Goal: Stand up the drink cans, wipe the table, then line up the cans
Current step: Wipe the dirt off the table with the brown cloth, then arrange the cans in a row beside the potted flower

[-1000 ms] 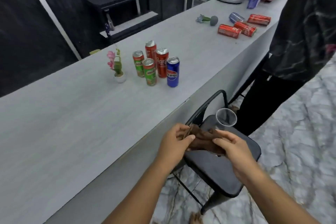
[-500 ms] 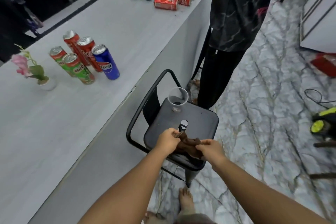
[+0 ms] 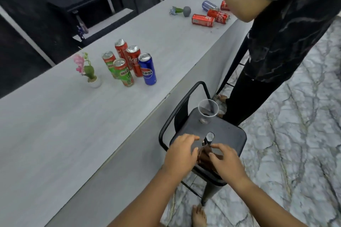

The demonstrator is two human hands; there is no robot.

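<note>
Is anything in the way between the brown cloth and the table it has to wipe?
Nothing visible. The brown cloth sits between both hands on the black chair, right beside the table. That near stretch is bare; the standing cans are farther along.

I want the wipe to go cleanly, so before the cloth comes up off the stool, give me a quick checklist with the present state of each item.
1. Near group of five cans upright, blue Pepsi can included: ok.
2. Brown cloth in a firm grip: cannot tell; the left hand and right hand are on it, fingers spread.
3. Clear cup on the stool apart from the cloth: ok.
4. Wiping path on the table free: not ok; the cans and the flower pot stand on it.
5. Far red cans upright: not ok, lying down.
</note>
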